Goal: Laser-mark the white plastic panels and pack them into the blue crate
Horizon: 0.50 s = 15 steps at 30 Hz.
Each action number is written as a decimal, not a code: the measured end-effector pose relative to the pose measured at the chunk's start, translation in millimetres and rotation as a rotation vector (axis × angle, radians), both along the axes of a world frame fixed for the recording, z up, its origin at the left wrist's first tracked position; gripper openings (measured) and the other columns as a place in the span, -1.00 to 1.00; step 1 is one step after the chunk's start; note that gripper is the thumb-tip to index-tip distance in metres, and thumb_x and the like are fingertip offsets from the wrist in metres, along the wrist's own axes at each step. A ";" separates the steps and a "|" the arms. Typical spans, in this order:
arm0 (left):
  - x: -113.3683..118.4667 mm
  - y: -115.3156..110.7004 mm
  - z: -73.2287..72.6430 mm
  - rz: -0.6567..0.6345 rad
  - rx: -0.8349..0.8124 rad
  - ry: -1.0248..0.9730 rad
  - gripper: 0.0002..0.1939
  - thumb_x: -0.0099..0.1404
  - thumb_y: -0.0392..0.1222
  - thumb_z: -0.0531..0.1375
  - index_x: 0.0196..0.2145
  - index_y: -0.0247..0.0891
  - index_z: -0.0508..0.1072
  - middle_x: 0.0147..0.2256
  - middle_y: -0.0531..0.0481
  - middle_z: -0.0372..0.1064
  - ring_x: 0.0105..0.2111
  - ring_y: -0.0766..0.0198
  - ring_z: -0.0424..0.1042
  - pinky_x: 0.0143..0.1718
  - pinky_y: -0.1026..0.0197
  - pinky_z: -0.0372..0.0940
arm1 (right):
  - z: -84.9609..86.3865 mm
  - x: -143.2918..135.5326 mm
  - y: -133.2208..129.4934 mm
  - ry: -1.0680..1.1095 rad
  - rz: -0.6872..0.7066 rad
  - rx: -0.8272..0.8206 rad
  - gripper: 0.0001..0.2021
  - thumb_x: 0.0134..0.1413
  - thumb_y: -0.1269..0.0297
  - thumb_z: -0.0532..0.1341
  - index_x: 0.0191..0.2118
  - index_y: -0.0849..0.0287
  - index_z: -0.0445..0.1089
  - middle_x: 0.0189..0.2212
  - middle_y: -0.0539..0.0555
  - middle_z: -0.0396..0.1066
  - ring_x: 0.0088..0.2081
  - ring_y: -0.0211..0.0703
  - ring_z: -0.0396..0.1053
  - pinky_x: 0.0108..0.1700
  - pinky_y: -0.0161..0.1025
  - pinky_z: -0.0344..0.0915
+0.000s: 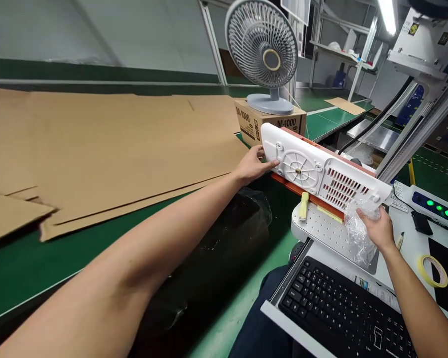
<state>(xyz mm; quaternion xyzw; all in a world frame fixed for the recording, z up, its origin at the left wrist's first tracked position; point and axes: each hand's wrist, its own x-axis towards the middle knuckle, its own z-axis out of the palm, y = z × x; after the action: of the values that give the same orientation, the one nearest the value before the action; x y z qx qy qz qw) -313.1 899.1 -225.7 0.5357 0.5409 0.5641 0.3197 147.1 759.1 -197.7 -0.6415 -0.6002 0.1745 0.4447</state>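
Observation:
A long white plastic panel [317, 166], with a round spoked pattern and a slotted vent, is held up on edge between my hands. My left hand [254, 166] grips its left end, thumb on the near face. At the lower right end, my right hand [380, 227] is closed on the panel and on crumpled clear plastic film [359, 241], which hangs down. Orange-red parts [289, 187] show behind and below the panel; whether they touch it I cannot tell. Below lies a perforated metal plate [323, 224] with a yellow piece [303, 206] at its left.
A black keyboard [343, 303] sits on a drawer before me. Yellow tape [433, 271] and a cutter [400, 240] lie at the right, by a panel with green lights [433, 204]. Cardboard sheets [134, 149] cover the left bench. A fan [263, 44] stands on a carton [248, 124].

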 end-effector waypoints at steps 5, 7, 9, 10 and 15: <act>5.8 10.6 -3.4 0.079 -0.006 -0.024 -0.03 0.09 0.02 0.61 0.32 -0.37 0.34 0.20 -0.39 0.52 0.10 -0.14 0.56 0.10 -0.12 0.50 | -6.7 -9.2 9.3 0.013 -0.066 0.022 -0.32 -0.13 -0.39 0.49 -0.12 0.13 0.61 -0.11 0.28 0.70 -0.03 0.34 0.64 0.10 0.15 0.50; 6.3 12.8 -3.6 0.092 -0.015 0.016 -0.09 0.10 0.03 0.61 0.28 -0.35 0.39 0.19 -0.36 0.53 0.07 -0.12 0.56 0.10 -0.11 0.49 | -8.2 -11.3 11.9 0.022 -0.079 0.021 -0.32 -0.15 -0.40 0.48 -0.15 0.14 0.62 -0.13 0.29 0.70 -0.05 0.37 0.65 0.07 0.15 0.51; 6.3 14.3 -4.1 0.106 -0.032 0.067 -0.14 0.12 0.07 0.60 0.24 -0.34 0.44 0.17 -0.33 0.55 0.06 -0.11 0.55 0.12 -0.10 0.46 | -8.4 -12.7 13.6 0.030 -0.084 0.022 -0.31 -0.16 -0.42 0.47 -0.17 0.15 0.63 -0.14 0.30 0.70 -0.05 0.39 0.65 0.06 0.16 0.51; 6.3 14.8 -4.6 0.115 -0.044 0.087 -0.16 0.13 0.09 0.58 0.24 -0.34 0.45 0.16 -0.33 0.55 0.05 -0.10 0.55 0.13 -0.10 0.44 | -8.4 -13.3 14.1 0.034 -0.088 0.024 -0.31 -0.17 -0.42 0.47 -0.18 0.15 0.63 -0.15 0.31 0.70 -0.06 0.40 0.65 0.05 0.16 0.52; 8.9 15.7 -7.0 0.151 -0.066 0.114 -0.17 0.17 0.09 0.55 0.26 -0.34 0.43 0.17 -0.33 0.54 0.06 -0.08 0.52 0.16 -0.09 0.41 | -10.3 -16.1 15.0 0.043 -0.132 0.051 -0.33 -0.17 -0.40 0.45 -0.19 0.15 0.62 -0.13 0.34 0.70 -0.03 0.44 0.64 0.08 0.19 0.51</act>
<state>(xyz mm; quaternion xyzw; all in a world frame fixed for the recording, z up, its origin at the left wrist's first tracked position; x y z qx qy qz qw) -304.3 914.8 -232.7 0.5141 0.6152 0.5371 0.2624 131.0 774.1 -208.0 -0.6642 -0.5511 0.1436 0.4843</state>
